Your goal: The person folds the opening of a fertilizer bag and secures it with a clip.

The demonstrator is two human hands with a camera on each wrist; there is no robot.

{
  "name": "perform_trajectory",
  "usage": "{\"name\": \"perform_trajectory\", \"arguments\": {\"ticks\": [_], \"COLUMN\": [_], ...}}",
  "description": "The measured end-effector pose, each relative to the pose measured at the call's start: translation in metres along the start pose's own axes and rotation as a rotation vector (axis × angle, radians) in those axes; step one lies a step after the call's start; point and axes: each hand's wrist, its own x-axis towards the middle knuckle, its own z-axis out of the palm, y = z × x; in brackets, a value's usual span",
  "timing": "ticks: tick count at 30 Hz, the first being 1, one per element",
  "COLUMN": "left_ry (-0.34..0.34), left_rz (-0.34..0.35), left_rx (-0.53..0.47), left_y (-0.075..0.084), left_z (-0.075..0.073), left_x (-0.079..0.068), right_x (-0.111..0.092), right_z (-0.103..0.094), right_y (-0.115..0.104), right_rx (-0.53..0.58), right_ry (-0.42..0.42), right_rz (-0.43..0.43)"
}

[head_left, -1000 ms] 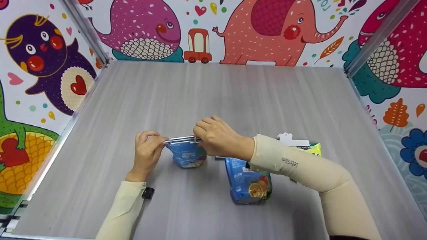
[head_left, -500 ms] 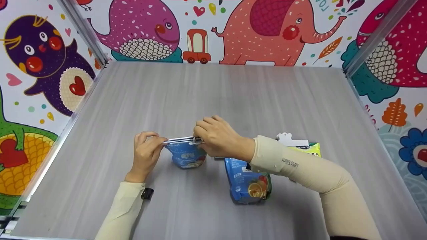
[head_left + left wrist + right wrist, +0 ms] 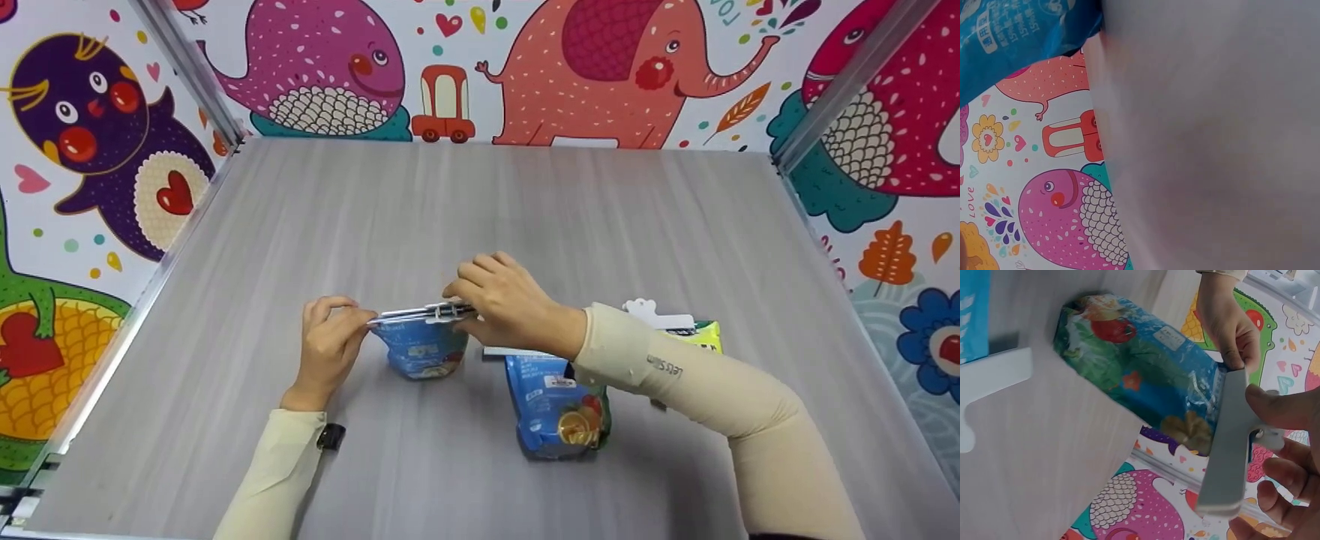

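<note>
In the head view a small blue food bag [image 3: 424, 352] with printed pictures stands at the middle of the table. Along its top edge lies a long white bag clip [image 3: 397, 315] with a metal spring. My left hand [image 3: 330, 341] pinches the bag's top left corner at the clip's end. From the right, my right hand [image 3: 510, 300] holds the clip by its handle side, thumb and fingers either side. The right wrist view shows the thumb on the white clip [image 3: 1230, 444] and the other fingers loosely bent beside its handle. The left wrist view catches only part of the blue bag [image 3: 1022, 39].
A larger blue food bag [image 3: 562, 412] lies to the right, a white clip [image 3: 514, 351] at its top. Beyond my right forearm is a yellow-green package [image 3: 709, 334] with another white clip [image 3: 675, 322]. Cartoon-printed panels [image 3: 600, 75] wall in the grey table [image 3: 480, 202].
My right hand has shifted slightly right and back along the clip, so more of its spring and handle shows. The left hand and bag stay nearly still.
</note>
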Motion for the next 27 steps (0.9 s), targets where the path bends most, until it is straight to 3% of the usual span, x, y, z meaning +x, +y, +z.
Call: {"name": "perform_trajectory", "arguments": {"ticks": [10, 20, 27], "left_ry": [0.007, 0.017, 0.026], "left_rz": [-0.006, -0.011, -0.079], "left_rx": [0.003, -0.008, -0.051], "left_y": [0.001, 0.002, 0.002], "left_z": [0.000, 0.001, 0.003], "left_x": [0.000, 0.001, -0.002], "right_x": [-0.017, -0.024, -0.024], "right_z": [0.005, 0.011, 0.012], "right_y": [0.011, 0.012, 0.011], "right_rx": [-0.006, 0.079, 0.178], "right_ry": [0.048, 0.153, 0.105], "right_rz": [0.017, 0.008, 0.065]}}
